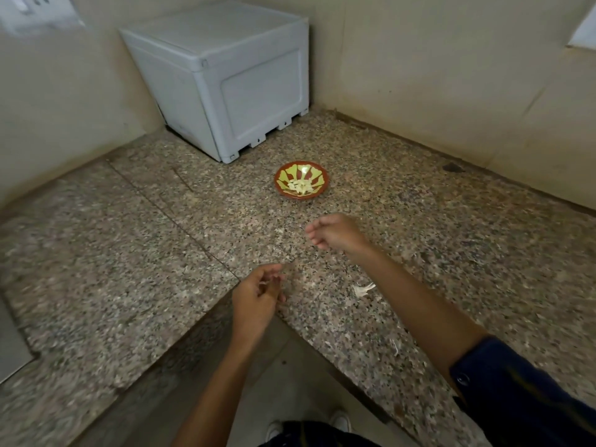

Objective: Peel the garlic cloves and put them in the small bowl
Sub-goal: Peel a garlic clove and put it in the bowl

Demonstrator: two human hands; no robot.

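Now both the left hand (258, 298) and right hand (335, 232) hang loosely curled, holding nothing, near the small bowl (301, 183).

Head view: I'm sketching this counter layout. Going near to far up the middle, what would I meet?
Left hand → garlic skin scrap → right hand → small bowl holding peeled garlic cloves → white box in the corner.

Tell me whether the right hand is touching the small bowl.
Apart. The head view shows bare granite counter between the right hand and the small bowl.
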